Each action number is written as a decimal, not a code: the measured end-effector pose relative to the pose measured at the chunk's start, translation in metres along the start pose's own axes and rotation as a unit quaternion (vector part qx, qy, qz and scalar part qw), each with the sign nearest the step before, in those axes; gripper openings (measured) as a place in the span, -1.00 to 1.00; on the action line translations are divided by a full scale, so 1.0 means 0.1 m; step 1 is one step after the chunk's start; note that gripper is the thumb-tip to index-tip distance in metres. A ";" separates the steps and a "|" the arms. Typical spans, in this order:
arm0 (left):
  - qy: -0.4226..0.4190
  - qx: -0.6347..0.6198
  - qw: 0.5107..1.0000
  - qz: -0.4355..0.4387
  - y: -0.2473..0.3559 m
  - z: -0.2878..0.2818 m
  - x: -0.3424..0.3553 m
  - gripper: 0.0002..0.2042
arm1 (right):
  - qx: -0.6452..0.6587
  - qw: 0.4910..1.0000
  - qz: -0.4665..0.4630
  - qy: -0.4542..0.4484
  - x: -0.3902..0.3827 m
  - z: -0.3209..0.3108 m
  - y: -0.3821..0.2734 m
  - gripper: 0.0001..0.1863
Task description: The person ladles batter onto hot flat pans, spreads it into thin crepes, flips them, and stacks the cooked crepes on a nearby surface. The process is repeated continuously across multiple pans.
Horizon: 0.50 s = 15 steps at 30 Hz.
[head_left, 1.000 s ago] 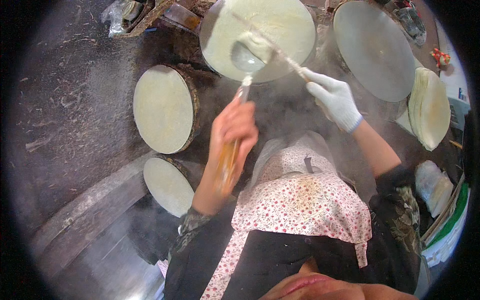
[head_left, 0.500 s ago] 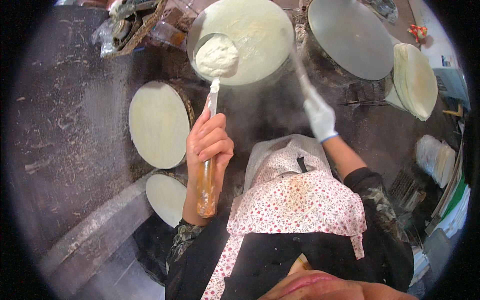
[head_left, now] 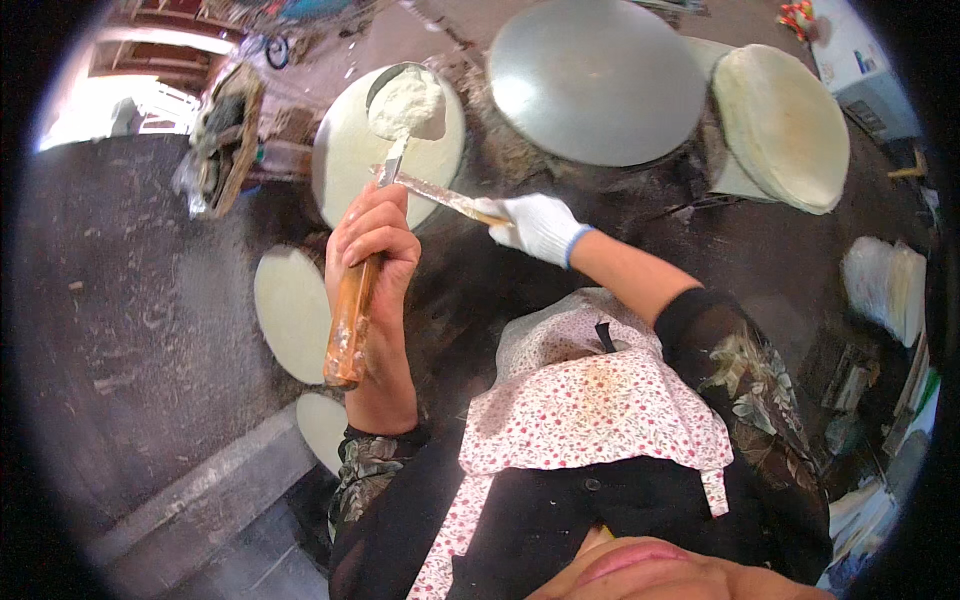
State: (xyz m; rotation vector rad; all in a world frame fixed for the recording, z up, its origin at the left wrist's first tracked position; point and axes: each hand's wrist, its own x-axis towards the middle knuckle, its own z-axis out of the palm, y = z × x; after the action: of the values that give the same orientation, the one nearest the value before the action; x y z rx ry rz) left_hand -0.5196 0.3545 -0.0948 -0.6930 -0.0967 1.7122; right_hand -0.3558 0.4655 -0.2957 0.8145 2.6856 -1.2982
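My left hand (head_left: pixel 375 235) is closed round the wooden handle (head_left: pixel 350 315) of a metal ladle, whose bowl holds a white mound of wet dough or batter (head_left: pixel 408 105) above a pale, coated round griddle (head_left: pixel 345 160). My right hand (head_left: pixel 540 230), in a white glove, grips a long flat stick (head_left: pixel 445 200) smeared with batter. The stick slants leftward to the ladle's neck, just above my left fingers; whether the two touch I cannot tell. Steam hazes the dark surface below.
A bare grey griddle (head_left: pixel 595 75) is at top centre, beside a stack of thin round sheets (head_left: pixel 775 130). Two more pale rounds (head_left: pixel 290 310) lie at left. A bundle in clear plastic (head_left: pixel 880 290) sits at right, cluttered cardboard (head_left: pixel 225 140) at upper left.
The view has swung, shifting the griddles in frame. My right hand has moved left, bringing the stick across to the ladle. The ladle, which rose full of white batter, is now further left.
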 end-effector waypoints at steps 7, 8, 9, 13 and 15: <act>-0.009 -0.001 0.994 -0.107 0.15 -0.15 0.69 -0.66 | 0.257 0.933 0.168 0.186 -1.16 -0.40 0.42 -0.21; -0.016 0.011 0.992 -0.122 0.15 -0.23 0.84 -0.66 | 0.335 0.903 0.182 0.198 -1.28 -0.46 0.52 -0.23; -0.023 0.021 0.989 -0.144 0.15 -0.32 0.99 -0.67 | 0.415 0.863 0.218 0.189 -1.40 -0.51 0.62 -0.25; 0.002 0.132 0.975 -0.180 0.07 -0.73 1.48 -0.83 | 0.414 0.837 0.245 0.261 -1.57 -0.45 0.78 -0.30; 0.067 0.273 0.954 -0.110 -0.03 -0.93 1.67 -0.77 | 0.392 0.832 0.196 0.340 -1.56 -0.34 0.77 -0.32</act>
State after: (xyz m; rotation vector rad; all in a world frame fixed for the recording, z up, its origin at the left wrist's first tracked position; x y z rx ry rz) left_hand -0.4870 0.4809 -0.2349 -0.3639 0.3708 1.3827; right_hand -0.1794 0.4616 -0.2877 2.1212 2.0151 -2.3304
